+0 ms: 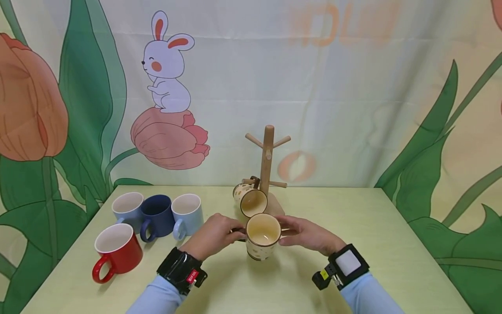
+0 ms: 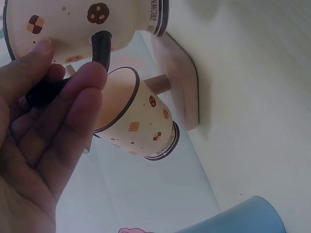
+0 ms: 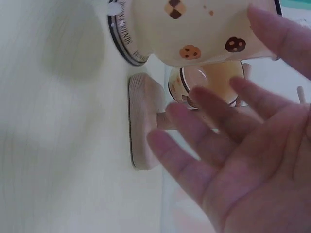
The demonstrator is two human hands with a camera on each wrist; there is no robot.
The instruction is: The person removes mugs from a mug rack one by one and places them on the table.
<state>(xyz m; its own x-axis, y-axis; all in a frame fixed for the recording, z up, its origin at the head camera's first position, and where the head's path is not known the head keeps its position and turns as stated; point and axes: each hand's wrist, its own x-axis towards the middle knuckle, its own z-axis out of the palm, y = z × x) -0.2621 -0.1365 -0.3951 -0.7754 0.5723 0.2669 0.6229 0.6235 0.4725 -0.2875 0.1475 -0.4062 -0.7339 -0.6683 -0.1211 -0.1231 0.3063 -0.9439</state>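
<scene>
My left hand pinches the dark handle of a cream mug with cookie and checker prints. The mug is held upright just above the table, its mouth toward the head camera. On its other side, my right hand has its fingers spread, the thumb at the mug's side near the rim. Right behind, a second cream mug of the same pattern hangs tilted by its handle from a lower peg of the wooden mug tree.
To the left stand a red mug, a dark blue mug and two light blue mugs, one nearest the left hand. The mug tree's upper pegs stick out bare. A printed cloth hangs behind the table.
</scene>
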